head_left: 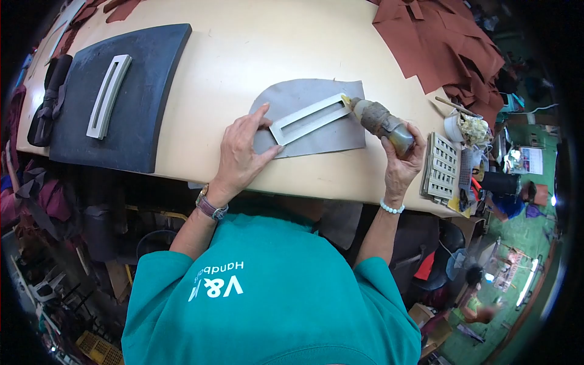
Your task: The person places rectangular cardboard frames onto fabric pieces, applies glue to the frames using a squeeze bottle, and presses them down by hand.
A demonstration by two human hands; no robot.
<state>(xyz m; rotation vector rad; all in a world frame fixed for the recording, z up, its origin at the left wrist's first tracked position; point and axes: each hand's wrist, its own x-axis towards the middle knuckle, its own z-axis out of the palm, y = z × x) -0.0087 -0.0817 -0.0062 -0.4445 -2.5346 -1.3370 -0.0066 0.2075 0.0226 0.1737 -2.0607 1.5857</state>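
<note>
On the table lies a grey rounded piece with a pale slotted frame slanting across it. My left hand is at the frame's left end, its thumb and fingers spread around that end. A squeeze bottle, wrapped in brown material, is held in my right hand. The bottle is tilted, its yellowish nozzle at the frame's upper right corner. Whether anything comes out of the nozzle cannot be made out.
A dark board bearing a second slotted frame is at the left. Reddish-brown pieces are heaped at the back right. A white pot and a slotted tray stand near the table's right edge.
</note>
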